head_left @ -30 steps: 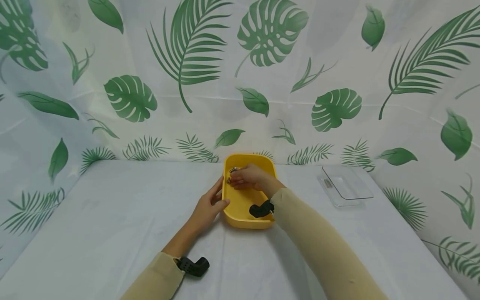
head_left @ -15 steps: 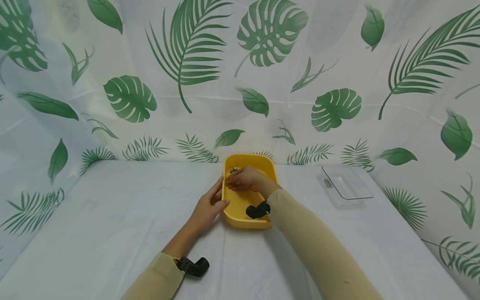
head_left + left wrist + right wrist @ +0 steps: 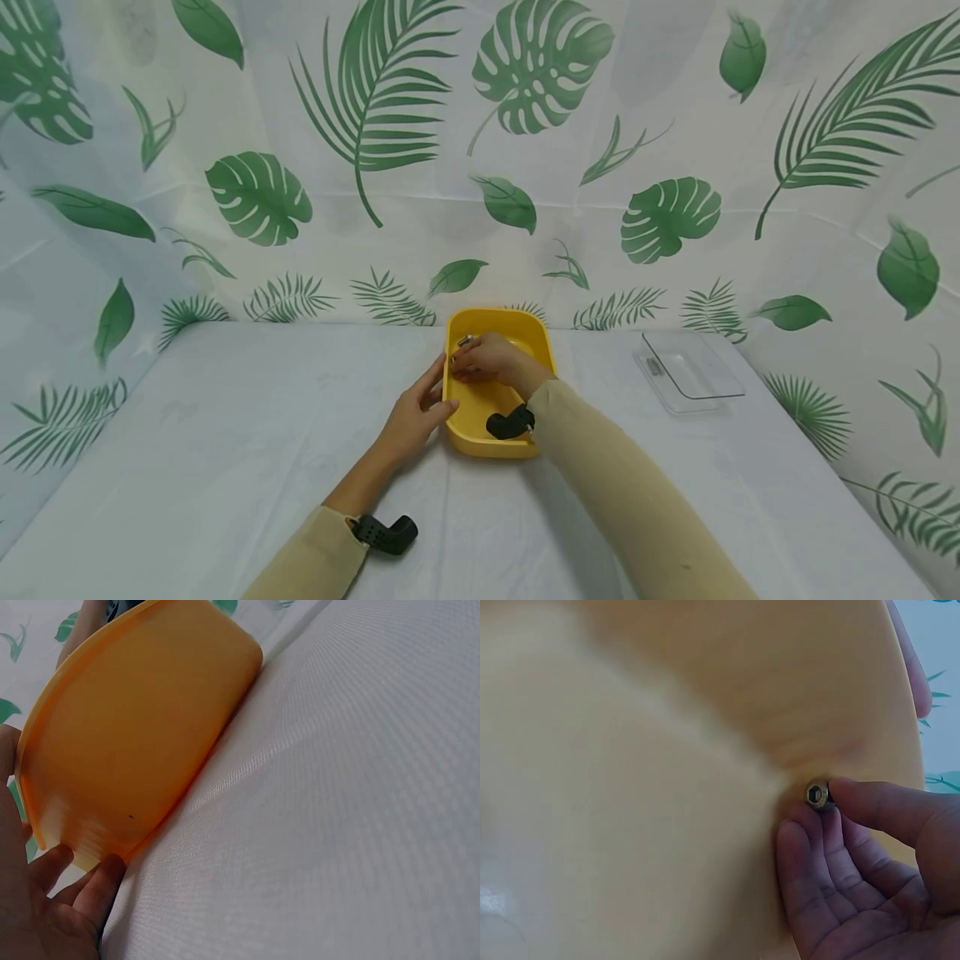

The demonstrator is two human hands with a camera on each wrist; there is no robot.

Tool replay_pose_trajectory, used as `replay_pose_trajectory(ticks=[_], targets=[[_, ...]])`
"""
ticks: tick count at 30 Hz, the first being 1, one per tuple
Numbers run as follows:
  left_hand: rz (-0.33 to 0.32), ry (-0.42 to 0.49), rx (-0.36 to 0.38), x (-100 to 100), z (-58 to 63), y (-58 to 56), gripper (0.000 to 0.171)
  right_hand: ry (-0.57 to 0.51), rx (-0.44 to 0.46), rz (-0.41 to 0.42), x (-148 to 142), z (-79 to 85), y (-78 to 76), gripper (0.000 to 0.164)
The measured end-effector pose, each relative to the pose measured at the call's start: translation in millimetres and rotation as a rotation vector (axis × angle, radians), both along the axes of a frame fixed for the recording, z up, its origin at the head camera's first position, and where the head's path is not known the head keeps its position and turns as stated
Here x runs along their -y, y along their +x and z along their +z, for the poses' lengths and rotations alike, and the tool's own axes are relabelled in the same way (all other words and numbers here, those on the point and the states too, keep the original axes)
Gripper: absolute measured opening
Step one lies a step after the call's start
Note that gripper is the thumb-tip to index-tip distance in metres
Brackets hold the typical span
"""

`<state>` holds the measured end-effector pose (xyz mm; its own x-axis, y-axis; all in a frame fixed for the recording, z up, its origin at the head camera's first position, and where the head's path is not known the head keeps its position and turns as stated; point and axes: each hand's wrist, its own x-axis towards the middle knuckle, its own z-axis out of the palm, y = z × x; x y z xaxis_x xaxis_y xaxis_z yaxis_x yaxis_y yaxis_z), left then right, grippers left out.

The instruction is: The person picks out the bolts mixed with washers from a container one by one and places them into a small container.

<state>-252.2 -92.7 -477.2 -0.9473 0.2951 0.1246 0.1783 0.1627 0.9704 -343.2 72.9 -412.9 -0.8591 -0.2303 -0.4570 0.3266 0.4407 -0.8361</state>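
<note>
A yellow plastic bin [image 3: 491,448] stands on the white-covered table. Inside it, near its left wall, my right hand [image 3: 495,358] pinches a small metal hex-socket bolt [image 3: 817,795] between thumb and fingers. The bolt's socket end faces the right wrist camera; its shank is mostly hidden. Just beyond those fingers lies another small metal piece [image 3: 466,340] in the bin. Against the bin's outer left side, my left hand [image 3: 411,417] rests with fingers spread along the wall, as the left wrist view also shows at the fingertips [image 3: 109,877].
To the right stands a clear plastic box [image 3: 693,371] with a small, indistinct item [image 3: 655,367] at its left side. A leaf-printed curtain [image 3: 420,150] hangs right behind the bin. Black wrist cameras [image 3: 386,533] sit on both sleeves.
My right hand has moved slightly left toward the bin's left wall, closing on the bolt that lay there. The left hand and the bin hold their place.
</note>
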Motion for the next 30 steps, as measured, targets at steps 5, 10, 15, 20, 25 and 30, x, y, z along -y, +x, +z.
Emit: replay_pose_trajectory(ticks=[5, 10, 15, 20, 25, 30], targets=[[-0.009, -0.002, -0.007, -0.9, 0.5, 1.2, 0.076, 0.015, 0.004, -0.018, -0.5, -1.0, -0.8, 0.02], [-0.01, -0.002, -0.003, -2.0, 1.1, 2.4, 0.076, 0.043, 0.004, -0.023, -1.8, -2.8, -4.2, 0.022], [-0.008, -0.003, -0.002, -2.4, 0.3, 2.0, 0.076, 0.067, -0.008, 0.005, -4.4, 2.7, -3.1, 0.026], [-0.003, -0.005, -0.008, -1.6, -0.4, 1.4, 0.075, 0.069, -0.025, 0.015, -11.8, 9.6, -0.9, 0.03], [-0.004, -0.007, -0.005, -1.0, -0.2, 0.7, 0.075, 0.06, -0.03, 0.01, -23.8, 11.2, -2.1, 0.033], [0.003, -0.025, -0.006, -0.4, 0.4, 0.4, 0.075, 0.05, -0.024, 0.013, -37.4, 15.1, -1.9, 0.036]])
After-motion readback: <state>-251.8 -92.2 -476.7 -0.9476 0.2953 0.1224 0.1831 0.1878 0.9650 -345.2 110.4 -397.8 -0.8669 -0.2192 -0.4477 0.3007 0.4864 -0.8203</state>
